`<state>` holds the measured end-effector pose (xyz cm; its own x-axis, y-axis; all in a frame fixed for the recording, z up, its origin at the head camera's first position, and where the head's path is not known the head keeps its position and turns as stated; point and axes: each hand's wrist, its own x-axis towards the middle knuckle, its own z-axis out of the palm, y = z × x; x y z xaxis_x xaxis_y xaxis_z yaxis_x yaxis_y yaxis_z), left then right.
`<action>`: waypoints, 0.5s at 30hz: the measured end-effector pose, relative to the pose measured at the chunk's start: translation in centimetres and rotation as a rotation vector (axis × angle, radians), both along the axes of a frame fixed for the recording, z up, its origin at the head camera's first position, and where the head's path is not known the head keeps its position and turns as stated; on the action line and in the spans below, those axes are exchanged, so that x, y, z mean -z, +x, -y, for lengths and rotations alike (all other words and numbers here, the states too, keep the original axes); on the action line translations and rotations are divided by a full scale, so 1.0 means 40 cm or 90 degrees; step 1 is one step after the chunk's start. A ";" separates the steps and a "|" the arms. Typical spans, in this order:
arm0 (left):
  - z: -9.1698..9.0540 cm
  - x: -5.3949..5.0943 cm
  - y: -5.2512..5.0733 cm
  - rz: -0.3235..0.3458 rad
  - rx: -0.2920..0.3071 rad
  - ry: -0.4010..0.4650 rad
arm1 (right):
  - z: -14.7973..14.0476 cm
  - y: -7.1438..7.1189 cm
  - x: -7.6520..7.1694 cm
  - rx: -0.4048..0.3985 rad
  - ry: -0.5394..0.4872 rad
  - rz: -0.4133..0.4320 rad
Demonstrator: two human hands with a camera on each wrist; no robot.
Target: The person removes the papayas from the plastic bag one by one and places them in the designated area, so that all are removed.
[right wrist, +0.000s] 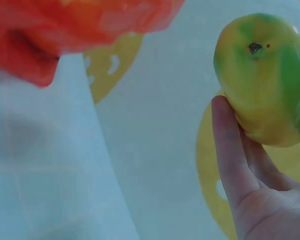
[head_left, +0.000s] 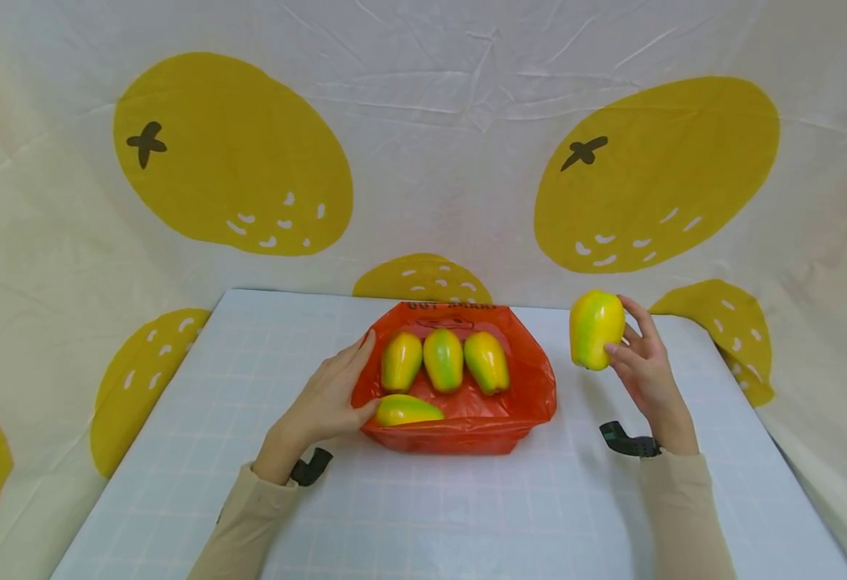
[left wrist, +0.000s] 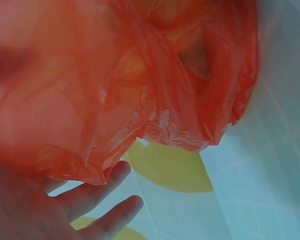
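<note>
A: What are the hands up to?

B: The right hand (head_left: 653,383) grips a yellow-green fruit (head_left: 597,330) between thumb and fingers, lifted above the table (head_left: 409,515). From the middle of the red bag (head_left: 445,440), that fruit sits between two and three o'clock. Its dark end spot (right wrist: 255,48) faces the right wrist camera.

A: And the other one?

B: The left hand (head_left: 329,400) is at the bag's nine o'clock side, fingers extended rather than curled, touching the plastic. The left wrist view shows some of them reaching along the outside. The thumb lies over the rim, near a fruit.

A: What's in the bag?

B: Four fruits. Three stand side by side at ten (head_left: 402,362), twelve (head_left: 443,361) and two (head_left: 487,362); another lies on its side at eight (head_left: 411,411). The bag's mouth gapes upward, with dark print (head_left: 452,306) along its twelve o'clock edge.

A: Beyond that?

B: Beige sleeves (head_left: 679,499), a black band (head_left: 312,467) at each wrist, and a pale cloth (head_left: 438,177) behind, with big yellow shapes (head_left: 235,153) at eleven and one o'clock.
</note>
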<state>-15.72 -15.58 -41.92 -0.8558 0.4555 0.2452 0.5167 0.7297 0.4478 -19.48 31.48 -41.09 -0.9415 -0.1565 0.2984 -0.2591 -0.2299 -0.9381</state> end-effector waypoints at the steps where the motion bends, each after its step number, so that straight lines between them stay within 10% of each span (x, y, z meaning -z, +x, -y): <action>1: 0.000 0.000 0.000 0.001 -0.001 -0.001 | -0.004 -0.005 0.003 0.007 0.011 0.009; 15: 0.003 -0.001 0.002 -0.002 -0.001 0.002 | -0.046 -0.080 0.093 0.083 0.258 0.181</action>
<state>-15.63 -15.71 -41.89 -0.8553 0.4541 0.2495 0.5177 0.7290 0.4478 -22.66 33.34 -44.81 -0.9960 -0.0828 -0.0329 0.0172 0.1838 -0.9828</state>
